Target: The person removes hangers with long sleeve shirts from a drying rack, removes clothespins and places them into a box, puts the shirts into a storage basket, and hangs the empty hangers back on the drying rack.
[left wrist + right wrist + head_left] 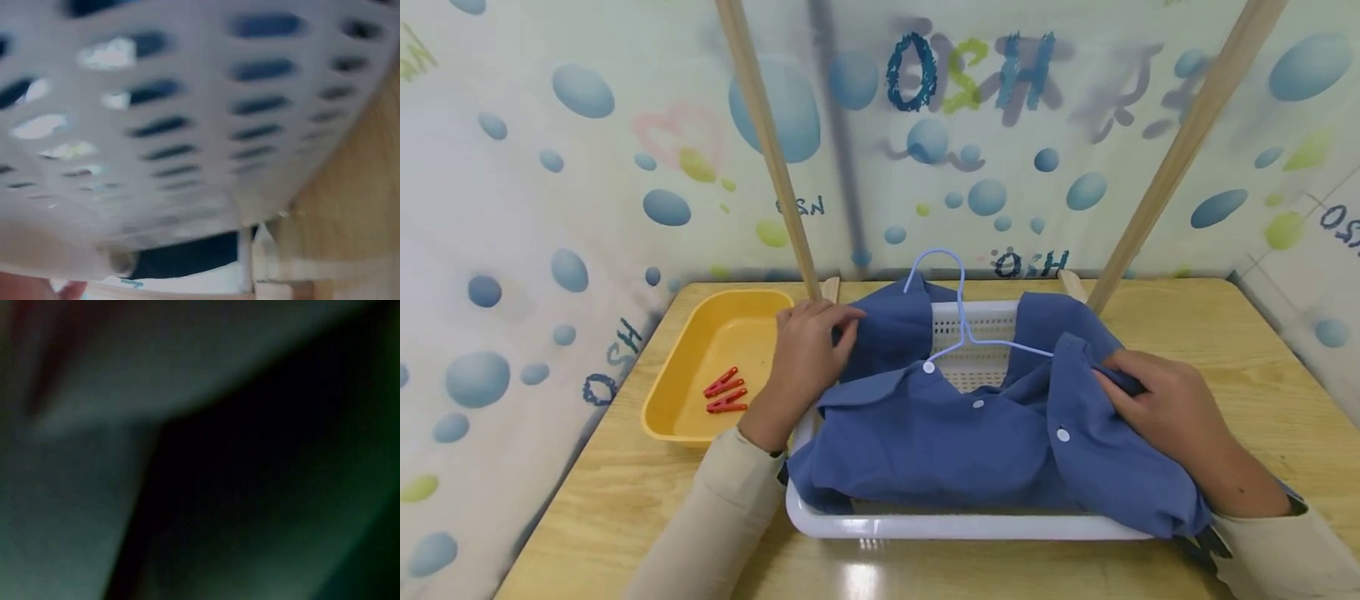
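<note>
A blue button-up shirt [925, 442] lies spread over a white perforated basket [985, 527], and its front edges carry white buttons. A light-blue hanger [961, 292] sits inside the collar area, its hook pointing up and one arm running under the right front. My left hand [808, 346] pinches the shirt's cloth at the back left with thumb and forefinger. At the right front, my right hand [1180, 408] grips the shirt beside the hanger's arm. The left wrist view shows the basket's slotted side [206, 125] close up; the right wrist view is dark and blurred.
Left of the basket stands a yellow tray [658, 408] with red clothespins [726, 404] in it. Two wooden poles [775, 158] rise behind the basket on the wooden table [1247, 358]. A patterned wall [985, 150] closes off the back.
</note>
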`<action>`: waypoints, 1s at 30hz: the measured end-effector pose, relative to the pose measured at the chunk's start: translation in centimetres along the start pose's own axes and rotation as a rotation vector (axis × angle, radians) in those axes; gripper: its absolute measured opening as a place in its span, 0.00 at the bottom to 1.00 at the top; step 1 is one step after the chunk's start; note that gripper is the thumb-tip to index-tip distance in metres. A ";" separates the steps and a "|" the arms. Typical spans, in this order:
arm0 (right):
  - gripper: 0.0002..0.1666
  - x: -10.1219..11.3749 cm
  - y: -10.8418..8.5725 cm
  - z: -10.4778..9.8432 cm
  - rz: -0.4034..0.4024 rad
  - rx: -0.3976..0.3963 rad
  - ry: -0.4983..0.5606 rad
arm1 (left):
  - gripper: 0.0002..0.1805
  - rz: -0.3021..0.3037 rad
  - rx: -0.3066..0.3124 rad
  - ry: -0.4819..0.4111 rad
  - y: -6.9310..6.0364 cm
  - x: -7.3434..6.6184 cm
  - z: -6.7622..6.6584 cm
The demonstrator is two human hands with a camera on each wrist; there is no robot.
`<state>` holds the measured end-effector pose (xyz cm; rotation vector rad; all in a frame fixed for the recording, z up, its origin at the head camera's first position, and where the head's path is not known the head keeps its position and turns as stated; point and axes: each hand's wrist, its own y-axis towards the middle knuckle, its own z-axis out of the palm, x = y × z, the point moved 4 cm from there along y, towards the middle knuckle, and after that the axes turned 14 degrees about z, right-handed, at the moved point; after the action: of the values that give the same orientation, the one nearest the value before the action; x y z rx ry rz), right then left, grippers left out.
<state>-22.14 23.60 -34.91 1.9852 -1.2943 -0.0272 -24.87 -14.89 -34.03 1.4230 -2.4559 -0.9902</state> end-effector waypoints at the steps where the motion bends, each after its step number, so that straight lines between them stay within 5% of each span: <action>1: 0.24 0.0 0.0 0.0 -0.001 -0.002 -0.002 | 0.09 -0.007 0.012 -0.067 0.1 0.0 -0.1; 5: 0.20 -0.1 0.0 0.0 0.005 0.003 -0.007 | 0.10 -0.050 0.084 -0.366 0.3 -0.7 -0.7; 8: 0.14 -0.3 -0.1 0.0 0.021 0.010 -0.007 | 0.11 -0.023 0.165 -0.497 0.3 -1.9 -1.1; 19: 0.16 -0.3 0.2 0.1 0.020 0.013 0.000 | 0.14 0.163 0.467 -0.612 -0.2 -3.9 -1.8; 24: 0.31 -0.1 0.3 0.0 -0.004 -0.006 -0.016 | 0.18 0.171 0.587 -0.685 -0.5 -4.0 -1.9; 30: 0.33 -0.1 0.2 0.1 -0.002 -0.001 -0.033 | 0.23 0.162 0.692 -0.705 -1.5 -3.6 -2.1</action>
<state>-22.42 23.55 -34.87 1.9927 -1.3133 -0.0617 -20.96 -13.41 -32.58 1.0785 -3.6284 -0.7066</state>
